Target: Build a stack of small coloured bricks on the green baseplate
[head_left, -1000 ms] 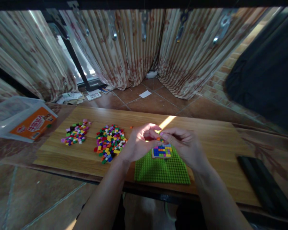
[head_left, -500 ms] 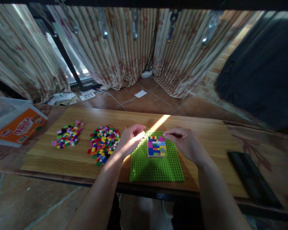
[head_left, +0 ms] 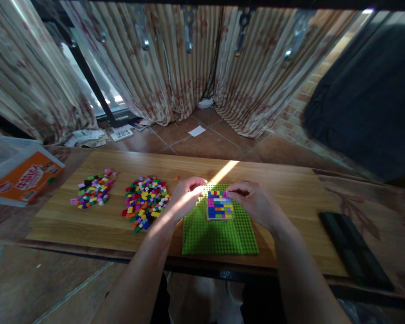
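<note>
A green studded baseplate lies near the table's front edge. On its upper middle sits a square block of multicoloured toy bricks, its top a patchwork of blue, pink, yellow and white. My right hand has thumb and forefinger pinched at the block's far right corner; whatever is between the fingertips is too small to tell. At the far left corner, just off the block, my left hand is closed in a pinch above the baseplate, its fingertips hiding what they hold, if anything.
A large pile of loose bricks lies left of the baseplate, a smaller pile beyond it. At the far left stands a clear plastic box with an orange label. A dark flat panel lies at the right end of the wooden table.
My right hand has moved slightly left, bringing its fingertips onto the block's far right corner. My left hand has barely moved. The view has shifted very slightly.
</note>
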`<state>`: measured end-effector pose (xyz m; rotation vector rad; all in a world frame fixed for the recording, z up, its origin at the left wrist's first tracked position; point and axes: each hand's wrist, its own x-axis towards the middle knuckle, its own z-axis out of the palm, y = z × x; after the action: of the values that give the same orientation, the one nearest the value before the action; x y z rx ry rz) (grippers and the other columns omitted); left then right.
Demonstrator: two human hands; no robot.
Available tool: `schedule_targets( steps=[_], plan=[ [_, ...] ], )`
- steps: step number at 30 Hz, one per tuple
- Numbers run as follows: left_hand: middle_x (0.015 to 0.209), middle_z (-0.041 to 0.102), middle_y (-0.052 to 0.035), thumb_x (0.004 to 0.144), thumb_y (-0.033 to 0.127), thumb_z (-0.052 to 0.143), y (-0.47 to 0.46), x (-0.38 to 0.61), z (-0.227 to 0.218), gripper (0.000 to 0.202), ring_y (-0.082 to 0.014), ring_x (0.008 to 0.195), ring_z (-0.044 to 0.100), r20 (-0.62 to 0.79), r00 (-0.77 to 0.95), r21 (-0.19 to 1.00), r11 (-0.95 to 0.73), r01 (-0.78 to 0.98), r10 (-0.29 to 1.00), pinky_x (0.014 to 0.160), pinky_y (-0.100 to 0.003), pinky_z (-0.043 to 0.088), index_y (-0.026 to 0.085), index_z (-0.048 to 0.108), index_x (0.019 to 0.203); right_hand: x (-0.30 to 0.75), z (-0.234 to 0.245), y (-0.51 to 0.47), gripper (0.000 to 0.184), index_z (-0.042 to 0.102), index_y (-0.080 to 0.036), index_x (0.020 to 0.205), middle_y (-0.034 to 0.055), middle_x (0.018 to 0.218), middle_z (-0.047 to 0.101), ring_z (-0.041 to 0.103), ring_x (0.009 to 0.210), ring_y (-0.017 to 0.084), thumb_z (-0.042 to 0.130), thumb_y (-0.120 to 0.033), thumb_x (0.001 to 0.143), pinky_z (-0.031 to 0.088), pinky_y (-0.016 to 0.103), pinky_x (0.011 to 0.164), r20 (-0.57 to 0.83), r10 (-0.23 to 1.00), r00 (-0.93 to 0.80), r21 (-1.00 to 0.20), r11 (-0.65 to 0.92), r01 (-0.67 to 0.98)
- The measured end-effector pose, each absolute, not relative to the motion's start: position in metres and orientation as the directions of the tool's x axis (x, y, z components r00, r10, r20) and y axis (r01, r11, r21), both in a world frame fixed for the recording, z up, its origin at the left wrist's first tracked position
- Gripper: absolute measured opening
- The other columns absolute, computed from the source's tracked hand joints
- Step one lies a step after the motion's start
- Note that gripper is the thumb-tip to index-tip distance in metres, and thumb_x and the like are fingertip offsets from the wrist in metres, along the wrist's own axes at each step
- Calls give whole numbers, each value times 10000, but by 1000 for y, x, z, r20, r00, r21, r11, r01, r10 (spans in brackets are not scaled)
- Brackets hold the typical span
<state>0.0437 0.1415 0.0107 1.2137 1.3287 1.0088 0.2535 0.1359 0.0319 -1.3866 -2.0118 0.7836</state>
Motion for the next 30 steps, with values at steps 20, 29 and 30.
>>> schedule_targets(
  steps=[20, 29, 30],
  plan=[
    [804, 681, -25, 761, 212, 520, 142, 49, 1, 264, -122, 661, 569, -135, 174, 971, 95, 221, 976, 592, -221, 439, 153, 692, 952, 250, 34, 139, 174, 742, -211, 812, 35, 762, 725, 626, 692, 156, 583, -268, 852, 466, 324, 655, 70, 945, -321, -707, 274, 652],
    [780, 682, -24, 761, 229, 548, 143, 48, -3, 251, -120, 637, 565, -123, 194, 976, 83, 201, 973, 581, -217, 435, 153, 704, 942, 259, 13, 139, 141, 753, -243, 875, 20, 854, 749, 668, 784, 177, 660, -326, 809, 530, 352, 752, 45, 955, -295, -886, 175, 430],
    [781, 682, -23, 764, 231, 550, 143, 47, -4, 254, -118, 637, 566, -117, 196, 976, 77, 202, 974, 582, -216, 435, 153, 707, 947, 260, 12, 139, 150, 754, -242, 889, 25, 879, 752, 673, 804, 182, 671, -331, 801, 532, 357, 767, 35, 955, -296, -904, 156, 398]
  ],
)
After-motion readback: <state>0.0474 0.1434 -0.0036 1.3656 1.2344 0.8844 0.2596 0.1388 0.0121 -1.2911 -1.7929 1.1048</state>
